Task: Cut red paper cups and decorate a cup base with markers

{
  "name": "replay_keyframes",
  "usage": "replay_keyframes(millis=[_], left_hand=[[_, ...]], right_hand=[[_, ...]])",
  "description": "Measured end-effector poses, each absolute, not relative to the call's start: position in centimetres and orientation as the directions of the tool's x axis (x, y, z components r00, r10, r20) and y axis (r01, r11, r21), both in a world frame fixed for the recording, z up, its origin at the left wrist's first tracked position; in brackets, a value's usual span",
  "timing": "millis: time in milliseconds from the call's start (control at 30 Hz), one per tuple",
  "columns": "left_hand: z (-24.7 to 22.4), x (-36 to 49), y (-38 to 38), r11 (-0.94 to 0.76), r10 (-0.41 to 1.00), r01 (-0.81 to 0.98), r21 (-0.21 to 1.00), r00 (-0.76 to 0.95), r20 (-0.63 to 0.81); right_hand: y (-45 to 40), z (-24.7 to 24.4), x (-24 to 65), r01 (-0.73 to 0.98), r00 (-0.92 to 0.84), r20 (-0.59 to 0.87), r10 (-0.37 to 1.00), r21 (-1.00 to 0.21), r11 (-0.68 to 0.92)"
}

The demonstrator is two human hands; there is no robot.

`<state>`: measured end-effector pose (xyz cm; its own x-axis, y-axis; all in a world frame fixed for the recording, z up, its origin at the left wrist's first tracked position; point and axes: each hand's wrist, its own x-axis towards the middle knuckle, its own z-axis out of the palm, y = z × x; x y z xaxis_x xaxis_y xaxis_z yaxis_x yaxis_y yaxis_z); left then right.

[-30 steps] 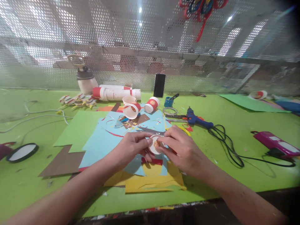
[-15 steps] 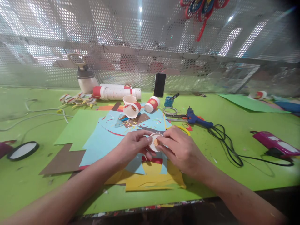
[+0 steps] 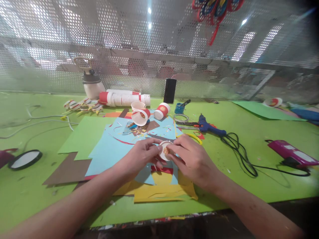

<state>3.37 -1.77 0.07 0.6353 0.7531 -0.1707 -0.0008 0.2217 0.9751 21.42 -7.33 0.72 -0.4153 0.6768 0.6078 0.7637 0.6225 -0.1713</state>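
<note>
Between my hands is a small round white paper cup piece [image 3: 164,146] with a gold pattern on its face, held above the coloured paper. My left hand [image 3: 147,152] grips its left rim between thumb and fingers. On the other side, my right hand [image 3: 191,156] presses its fingertips to the patterned face. Beneath the hands lie light blue paper [image 3: 104,156] and yellow paper [image 3: 161,194]. Just beyond, scissors with yellow handles [image 3: 196,138] lie partly hidden by my right hand. Cut paper cups [image 3: 140,117] and a red-and-white cup [image 3: 161,111] rest on the paper.
A blue glue gun [image 3: 211,127] with its black cord lies to the right, near a magenta device [image 3: 291,152]. At the back are a phone [image 3: 170,90], stacked paper cups [image 3: 127,99] and a spray bottle [image 3: 92,84]. A round black-rimmed object [image 3: 25,160] sits at left.
Both hands stay almost still on the cup piece. Its patterned face looks very slightly turned; the rest of the table is unchanged apart from a small shift of view.
</note>
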Motion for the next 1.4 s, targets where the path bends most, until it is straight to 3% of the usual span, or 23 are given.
replay_keyframes(millis=[567, 667, 767, 833, 933, 1000, 1167, 1400], left_hand=[[-0.4, 3.3, -1.5, 0.302, 0.715, -0.039, 0.953, 0.67, -0.199], [-0.2, 3.3, -1.6, 0.306, 0.715, -0.052, 0.95, 0.672, -0.194], [0.0, 3.3, -1.6, 0.31, 0.726, -0.056, 0.949, 0.658, -0.199], [-0.1, 3.3, -1.5, 0.312, 0.728, -0.045, 0.949, 0.653, -0.208], [-0.3, 3.3, -1.5, 0.314, 0.729, -0.03, 0.949, 0.648, -0.221], [-0.4, 3.3, -1.5, 0.311, 0.735, -0.034, 0.95, 0.642, -0.217], [-0.3, 3.4, -1.6, 0.3, 0.732, -0.022, 0.954, 0.646, -0.215], [-0.1, 3.5, -1.9, 0.29, 0.734, 0.022, 0.957, 0.637, -0.237]], right_hand=[[-7.4, 0.9, 21.6, 0.744, -0.419, 0.598, 0.684, -0.206, 0.636], [-7.6, 1.2, 21.9, 0.734, -0.369, 0.626, 0.687, -0.258, 0.629], [-7.5, 1.5, 22.4, 0.73, -0.221, 0.651, 0.726, -0.383, 0.566], [-7.2, 1.5, 22.7, 0.714, -0.099, 0.595, 0.798, -0.516, 0.473], [-6.7, 1.3, 22.8, 0.617, 0.008, 0.355, 0.935, -0.737, 0.275], [-6.5, 1.2, 22.6, 0.556, 0.012, 0.199, 0.98, -0.816, 0.158], [-6.7, 1.3, 21.8, 0.522, -0.01, 0.063, 0.998, -0.851, 0.059], [-6.6, 1.0, 21.8, 0.507, -0.007, 0.043, 0.999, -0.861, 0.041]])
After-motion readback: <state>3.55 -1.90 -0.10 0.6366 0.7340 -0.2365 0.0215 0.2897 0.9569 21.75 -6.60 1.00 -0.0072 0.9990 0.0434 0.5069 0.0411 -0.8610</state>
